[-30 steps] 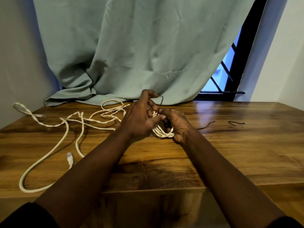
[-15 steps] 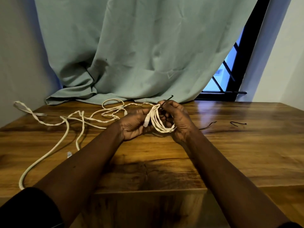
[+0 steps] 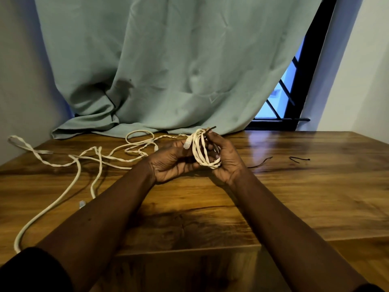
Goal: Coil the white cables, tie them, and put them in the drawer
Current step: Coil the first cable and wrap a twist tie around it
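While the uncoiled white cables [image 3: 77,178] lie slack across the left part of the table [image 3: 294,197], why is nothing holding them? (Trainee)

They are not in work. They are round, pale, flexible cord, partly twisted in pairs. One clear plug [image 3: 81,204] lies near the front edge. One strand appears to run from that heap to the hands. (Technician)

What does the left hand [image 3: 170,163] do? (Trainee)

It is turned palm-up, fingers curled round the near side of the coil [image 3: 205,153]. It appears to hold the plug end [image 3: 187,143] against the turns. Probable purpose: to stop that end springing out, since such cord resists bending. (Technician)

And the right hand [image 3: 227,159]? (Trainee)

It grips the far side of the same coil. The coil is held above the table between both hands, as several oval turns packed close. A thin black tie [image 3: 210,129] stands up from the fingers beside the top of the coil. Whether it already passes round the turns cannot be told. The step in hand appears to be tying. (Technician)

Why the items at the right? (Trainee)

One spare tie [image 3: 261,162] lies just right of that hand, and a second tie [image 3: 299,159] lies farther right. Both are thin, dark and bent, on glossy wood-grain. They are presumably placed within reach. No drawer can be identified. (Technician)
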